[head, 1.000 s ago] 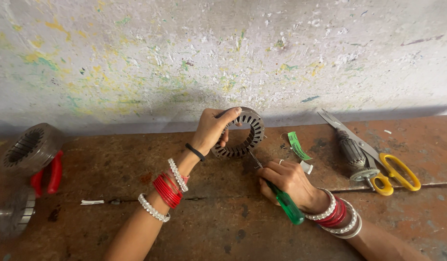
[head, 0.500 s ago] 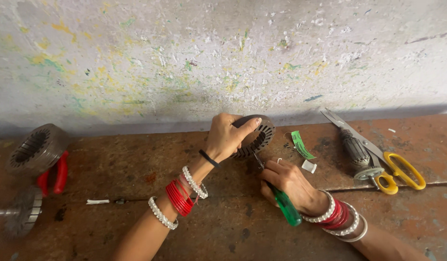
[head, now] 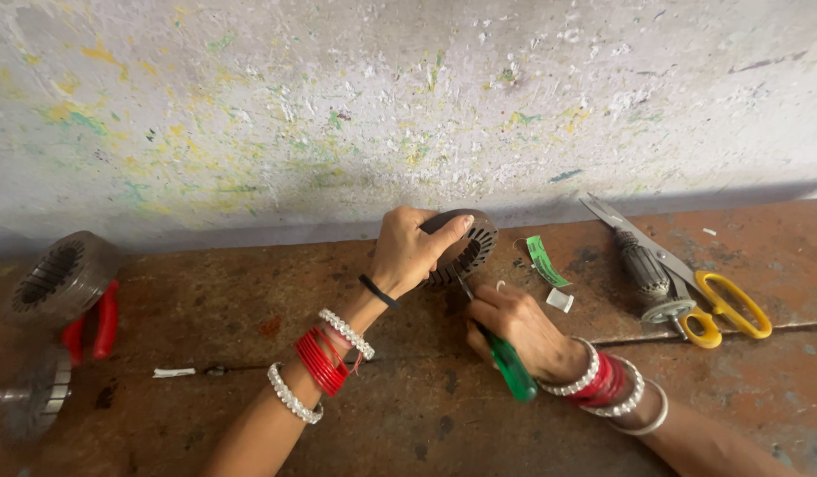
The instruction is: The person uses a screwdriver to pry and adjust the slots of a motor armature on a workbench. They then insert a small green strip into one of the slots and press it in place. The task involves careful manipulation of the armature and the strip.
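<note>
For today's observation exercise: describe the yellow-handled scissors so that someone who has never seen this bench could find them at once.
Start at the paint-flecked wall and drop to the rusty brown bench below it, then go to its right end. The scissors lie there open, blades pointing up-left toward the wall, beside a ribbed grey metal cylinder. Their bright yellow handle loops set them apart; nothing else nearby is yellow.

Both forearms bare, no sleeves in view. Left hand (head: 408,252): thin black band at the wrist; further up the forearm a white beaded bracelet, then a stack of thin red bangles, then a second white beaded bracelet nearest the elbow. Right hand (head: 514,325): white beaded bracelet at the wrist, a block of red bangles behind it, another white beaded bracelet, and a plain silvery bangle last. No rings discernible.
</note>
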